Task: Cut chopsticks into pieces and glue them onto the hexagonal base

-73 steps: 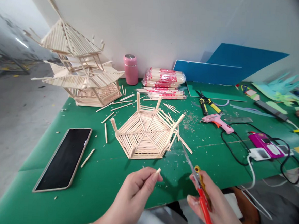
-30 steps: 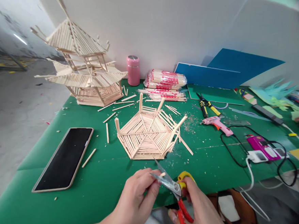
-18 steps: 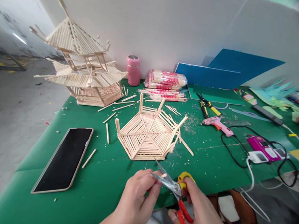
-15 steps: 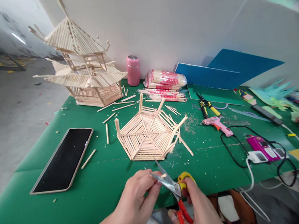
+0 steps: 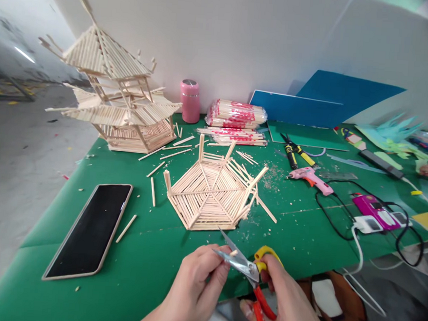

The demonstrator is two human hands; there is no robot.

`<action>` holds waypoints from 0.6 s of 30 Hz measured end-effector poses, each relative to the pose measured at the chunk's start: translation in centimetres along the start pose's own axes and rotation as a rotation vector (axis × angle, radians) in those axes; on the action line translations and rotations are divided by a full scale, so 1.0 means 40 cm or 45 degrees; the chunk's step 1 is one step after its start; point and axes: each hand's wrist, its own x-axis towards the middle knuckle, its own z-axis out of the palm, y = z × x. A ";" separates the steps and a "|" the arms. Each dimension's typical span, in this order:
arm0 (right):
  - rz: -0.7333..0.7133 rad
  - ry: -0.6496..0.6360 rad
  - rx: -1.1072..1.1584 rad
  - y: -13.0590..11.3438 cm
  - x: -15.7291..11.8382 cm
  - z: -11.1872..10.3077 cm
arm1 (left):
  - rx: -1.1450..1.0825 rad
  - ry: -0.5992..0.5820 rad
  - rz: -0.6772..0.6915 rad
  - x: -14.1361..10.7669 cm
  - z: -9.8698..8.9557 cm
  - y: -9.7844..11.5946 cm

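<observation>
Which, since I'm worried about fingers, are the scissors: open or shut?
Open: the scissor blades spread in a V, a stick end showing between them.

Model (image 5: 106, 57): standing upper left, left of bottle (image 5: 190, 104).
Phone (image 5: 89, 232): lying lower left.
Base (image 5: 202, 196): sitting centre, behind scissors (image 5: 242, 265).
Pliers (image 5: 291, 157): lying right of centre, behind glue gun (image 5: 313, 177).

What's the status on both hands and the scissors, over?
Left hand: pinching a stick. Right hand: gripping scissors, open around the stick's tip. Stick frame lies just beyond the scissors.
</observation>
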 end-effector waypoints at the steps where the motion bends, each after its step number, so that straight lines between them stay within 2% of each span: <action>1: 0.009 -0.002 0.008 0.002 -0.001 0.003 | 0.019 0.008 0.014 0.001 -0.001 -0.001; 4: 0.018 -0.002 0.041 0.009 -0.004 0.011 | 0.128 0.015 0.090 0.003 -0.006 -0.003; 7: -0.001 -0.058 0.098 0.007 -0.006 0.013 | 0.285 0.023 0.271 0.007 -0.016 0.002; 10: -0.011 -0.129 0.164 -0.012 -0.001 0.004 | 0.525 0.142 0.467 0.019 -0.035 0.019; 13: -0.080 -0.192 0.388 -0.031 0.013 0.001 | 0.836 0.233 0.581 0.032 -0.065 0.048; 15: -0.075 -0.235 0.548 -0.035 0.025 0.017 | 1.021 0.165 0.593 0.035 -0.086 0.066; 18: 0.118 -0.255 0.760 -0.023 0.041 0.073 | 1.201 -0.015 0.554 0.021 -0.106 0.080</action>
